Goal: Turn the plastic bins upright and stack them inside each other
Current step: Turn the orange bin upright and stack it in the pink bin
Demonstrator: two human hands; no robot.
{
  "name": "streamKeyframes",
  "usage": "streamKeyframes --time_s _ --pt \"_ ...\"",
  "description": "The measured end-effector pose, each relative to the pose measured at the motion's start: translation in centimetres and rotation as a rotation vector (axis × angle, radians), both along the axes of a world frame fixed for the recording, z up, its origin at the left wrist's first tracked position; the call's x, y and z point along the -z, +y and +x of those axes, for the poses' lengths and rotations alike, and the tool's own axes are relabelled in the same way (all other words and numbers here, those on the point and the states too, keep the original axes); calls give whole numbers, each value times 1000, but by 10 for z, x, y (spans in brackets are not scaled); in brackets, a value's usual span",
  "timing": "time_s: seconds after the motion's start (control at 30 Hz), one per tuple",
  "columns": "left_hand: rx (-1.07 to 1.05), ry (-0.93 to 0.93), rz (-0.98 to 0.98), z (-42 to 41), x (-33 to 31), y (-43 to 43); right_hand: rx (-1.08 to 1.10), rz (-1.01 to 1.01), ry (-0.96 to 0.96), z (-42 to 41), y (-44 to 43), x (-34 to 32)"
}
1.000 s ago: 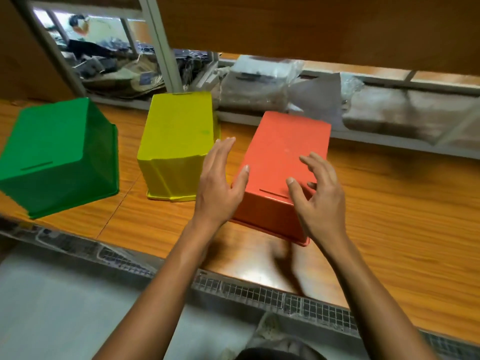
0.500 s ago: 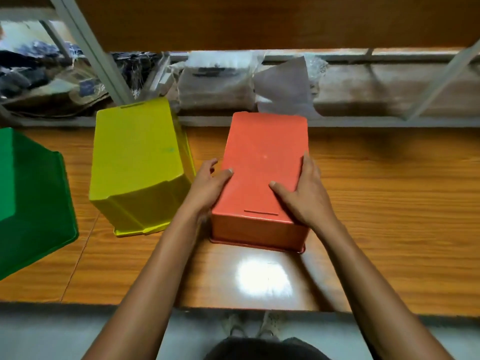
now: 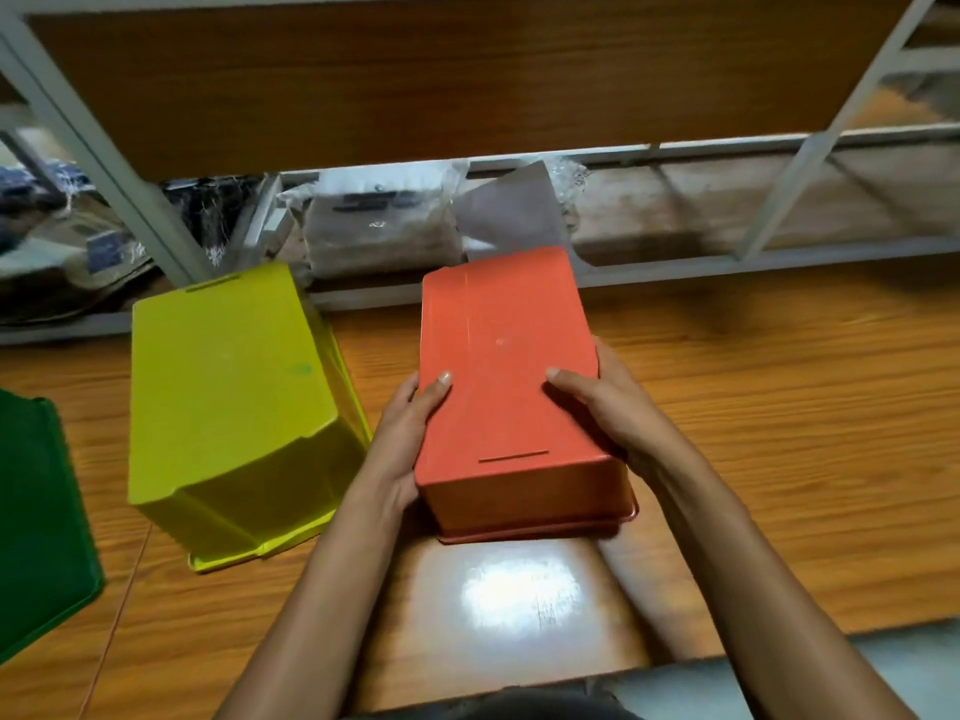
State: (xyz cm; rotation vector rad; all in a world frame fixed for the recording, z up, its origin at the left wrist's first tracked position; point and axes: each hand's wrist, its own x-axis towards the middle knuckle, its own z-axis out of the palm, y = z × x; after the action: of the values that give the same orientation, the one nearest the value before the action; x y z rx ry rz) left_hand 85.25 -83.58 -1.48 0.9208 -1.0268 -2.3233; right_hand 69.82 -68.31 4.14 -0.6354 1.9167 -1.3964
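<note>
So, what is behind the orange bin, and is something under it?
Behind the orange bin lie plastic-wrapped bundles on a low shelf, beyond the table edge. The bin is upside down, held by the left hand and right hand, so anything under it is hidden.

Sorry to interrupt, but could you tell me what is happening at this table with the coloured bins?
A person is gripping the upside-down orange bin with both hands, the left hand on one long side and the right hand on the other, thumbs on its base. It has not been turned upright. The yellow bin sits upside down beside it on the wooden table, and the green bin lies at the left edge.
</note>
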Motion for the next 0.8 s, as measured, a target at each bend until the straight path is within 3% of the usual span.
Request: streamKeyframes --time_s 0.17,0.3,0.37,0.43,0.5,0.57,0.7,0.8 --pt "42 64 135 -9 5 16 -36 267 386 -4 -8 -42" --pt "-5 39 251 -6 10 22 -129 286 780 0 -4 -65" --pt "-60 -35 187 -2 13 21 -191 282 884 0 -5 -72" --pt "-153 -221 -54 0 15 15 -231 356 936 -1 -12 -74" --pt "-242 -363 -361 1 4 9 -232 502 972 1 -20 -73" --pt "-360 -333 -573 -3 -21 5 -218 605 908 4 -27 -67" --pt "-339 -136 -524 -12 -58 -7 -231 420 697 15 -33 -55" --pt "-227 -162 -505 -19 -67 -10 -67 251 607 21 -31 -53"
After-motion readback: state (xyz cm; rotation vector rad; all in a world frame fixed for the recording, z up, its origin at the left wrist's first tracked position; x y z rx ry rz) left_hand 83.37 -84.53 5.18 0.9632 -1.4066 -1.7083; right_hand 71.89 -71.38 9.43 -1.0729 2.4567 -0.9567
